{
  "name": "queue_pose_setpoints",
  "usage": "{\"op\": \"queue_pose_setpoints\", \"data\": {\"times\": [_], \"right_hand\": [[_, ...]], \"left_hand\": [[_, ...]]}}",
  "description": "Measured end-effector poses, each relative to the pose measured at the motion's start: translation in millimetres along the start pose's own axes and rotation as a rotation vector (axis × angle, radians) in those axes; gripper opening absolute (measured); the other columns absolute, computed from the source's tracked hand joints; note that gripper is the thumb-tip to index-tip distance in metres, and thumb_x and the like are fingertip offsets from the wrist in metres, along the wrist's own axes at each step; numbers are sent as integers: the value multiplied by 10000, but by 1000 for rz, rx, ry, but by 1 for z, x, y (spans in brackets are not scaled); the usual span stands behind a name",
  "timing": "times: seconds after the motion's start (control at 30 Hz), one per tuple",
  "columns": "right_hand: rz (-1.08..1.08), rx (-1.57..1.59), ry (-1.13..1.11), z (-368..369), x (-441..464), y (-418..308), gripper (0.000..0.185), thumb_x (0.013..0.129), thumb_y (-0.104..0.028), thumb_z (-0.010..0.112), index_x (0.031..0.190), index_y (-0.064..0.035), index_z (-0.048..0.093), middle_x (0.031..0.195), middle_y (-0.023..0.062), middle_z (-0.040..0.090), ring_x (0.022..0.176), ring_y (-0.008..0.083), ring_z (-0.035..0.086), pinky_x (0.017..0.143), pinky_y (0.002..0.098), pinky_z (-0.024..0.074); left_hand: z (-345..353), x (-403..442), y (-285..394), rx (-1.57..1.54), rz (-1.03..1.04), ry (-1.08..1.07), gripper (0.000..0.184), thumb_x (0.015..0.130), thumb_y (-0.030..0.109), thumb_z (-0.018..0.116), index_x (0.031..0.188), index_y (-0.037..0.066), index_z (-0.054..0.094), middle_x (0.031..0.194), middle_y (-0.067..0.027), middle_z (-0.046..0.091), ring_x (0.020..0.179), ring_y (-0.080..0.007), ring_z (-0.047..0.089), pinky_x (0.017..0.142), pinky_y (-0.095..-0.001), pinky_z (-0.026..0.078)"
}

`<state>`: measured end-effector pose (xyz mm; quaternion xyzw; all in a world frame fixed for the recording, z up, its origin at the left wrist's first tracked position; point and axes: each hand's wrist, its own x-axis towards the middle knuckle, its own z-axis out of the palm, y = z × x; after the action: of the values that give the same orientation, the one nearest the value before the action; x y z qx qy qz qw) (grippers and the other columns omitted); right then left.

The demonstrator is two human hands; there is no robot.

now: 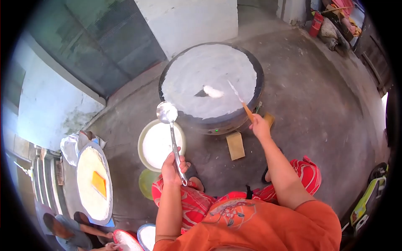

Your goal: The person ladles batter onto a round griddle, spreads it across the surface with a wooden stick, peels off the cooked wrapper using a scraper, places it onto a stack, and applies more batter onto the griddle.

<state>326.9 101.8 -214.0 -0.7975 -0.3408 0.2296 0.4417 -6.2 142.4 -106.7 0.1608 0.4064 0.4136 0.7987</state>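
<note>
My left hand [171, 170] is wrapped round the handle of a metal ladle [173, 140], whose bowl carries white batter. Under the ladle stands a pale bucket [141, 144] with white batter [159, 146] inside. In my right hand [260, 126] is a narrow-bladed spatula [247, 111] with a wooden handle. Its white-smeared blade reaches over a large round griddle [259, 75]. A thin pale layer of batter [197, 67] covers most of the griddle. Near its middle lies a thicker white lump [214, 92], beside a dark bare patch [202, 93].
A yellowish block [235, 146] sits on the floor before the griddle. A green basin [146, 183] is by my left knee. To the left, a round board [83, 188] bears pale sheets and an orange piece [99, 184]. Another person [69, 230] works at a red basin [125, 240].
</note>
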Motion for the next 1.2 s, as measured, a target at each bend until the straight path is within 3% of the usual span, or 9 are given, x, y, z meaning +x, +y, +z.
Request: {"op": "queue_pose_setpoints", "data": {"times": [0.2, 0.4, 0.53, 0.7, 0.77, 1.0, 1.1, 1.17, 1.2], "right_hand": [[-200, -262, -77, 51, -12, -40, 377, 693, -17, 537, 1065, -73, 556, 778, 137, 616, 672, 236, 609, 624, 320, 471], [-12, 21, -32, 36, -24, -19, 343, 704, -21, 535, 1043, -68, 565, 806, 143, 619, 715, 255, 607, 643, 346, 465], [-240, -236, 19, 80, -41, -42, 282, 793, -85, 476, 1063, -49, 549, 774, 150, 612, 635, 233, 606, 613, 333, 464], [-168, 0, -15, 67, -32, -50, 246, 858, -146, 424, 1054, -65, 549, 709, 142, 600, 593, 199, 606, 594, 323, 462], [54, 59, -26, 55, -46, -52, 266, 843, -145, 407, 1064, -95, 547, 772, 187, 601, 719, 334, 589, 661, 409, 447], [186, 378, -187, 113, -58, -79, 266, 865, -149, 407, 1057, -63, 569, 626, 125, 608, 612, 201, 615, 591, 324, 456], [28, 233, -148, 94, -54, -92, 262, 862, -151, 419, 1057, -72, 576, 608, 92, 596, 598, 175, 610, 565, 311, 452], [-444, 37, 62, 85, -49, -82, 296, 901, -190, 392, 1149, -114, 535, 627, 31, 561, 481, 72, 480, 456, 217, 399], [-447, 33, 55, 80, -49, -85, 296, 901, -190, 392, 1149, -114, 535, 627, 31, 561, 481, 72, 480, 456, 217, 399]], "left_hand": [[21, -3, -5, 198, 56, 3, 281, 895, 179, 336, 1080, -1, 447, 635, -82, 507, 437, -119, 383, 377, -233, 313], [22, -6, -2, 404, 119, 3, 188, 893, 182, 390, 928, 20, 478, 563, -76, 477, 391, -129, 395, 338, -239, 321], [38, 15, -3, 556, 80, 44, 218, 883, 199, 365, 914, 9, 467, 569, -67, 482, 377, -134, 396, 337, -259, 347], [49, 51, -8, 705, 155, 101, 221, 866, 175, 349, 842, -7, 471, 607, -92, 490, 406, -135, 417, 354, -259, 369], [57, 65, -12, 684, 146, 125, 222, 866, 174, 346, 851, -9, 471, 606, -92, 490, 407, -134, 418, 351, -259, 368], [67, 105, -38, 789, 164, 169, 266, 890, 206, 353, 918, -20, 490, 634, -99, 506, 434, -141, 436, 352, -258, 369], [69, 91, -19, 461, 25, 179, 275, 907, 198, 329, 976, -23, 477, 670, -76, 496, 461, -132, 432, 367, -251, 376], [48, 89, 3, -452, -345, -111, 255, 908, 160, 320, 1018, -27, 454, 682, -45, 464, 473, -126, 417, 385, -239, 385], [48, 78, 16, -590, -426, -217, 280, 913, 162, 329, 1052, -41, 462, 705, -30, 444, 506, -83, 382, 413, -196, 356]]}}
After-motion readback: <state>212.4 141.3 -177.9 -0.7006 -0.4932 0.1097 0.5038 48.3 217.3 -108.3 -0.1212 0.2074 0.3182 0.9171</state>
